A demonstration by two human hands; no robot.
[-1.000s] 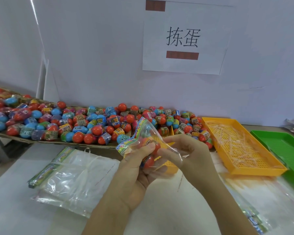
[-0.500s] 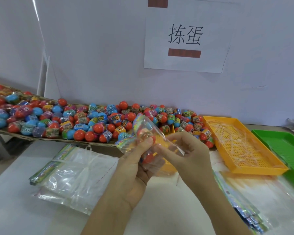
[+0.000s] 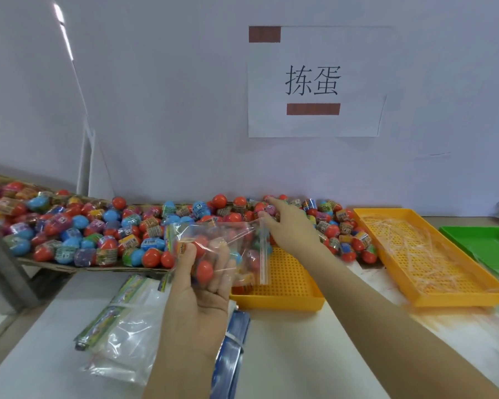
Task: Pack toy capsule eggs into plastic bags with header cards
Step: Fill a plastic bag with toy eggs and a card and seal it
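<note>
My left hand (image 3: 202, 286) grips a clear plastic bag (image 3: 236, 249) with a coloured header card, held above the table; several capsule eggs lie inside it, red ones showing. My right hand (image 3: 288, 226) reaches out over the pile of capsule eggs (image 3: 104, 228) on a cardboard sheet at the back, its fingers extended and touching eggs near the wall. Whether it holds an egg is not visible. The pile holds red, blue and wrapped eggs.
A stack of spare bags with header cards (image 3: 121, 326) lies front left. A small orange perforated tray (image 3: 288, 298) sits under the bag, a larger orange tray (image 3: 427, 260) with clear strips to the right, then a green tray (image 3: 484, 246). A blue packet (image 3: 231, 347) lies below my left hand.
My right hand let go of the bag and stretched forward to the egg pile. The left hand lowered the bag slightly and now holds it alone.
</note>
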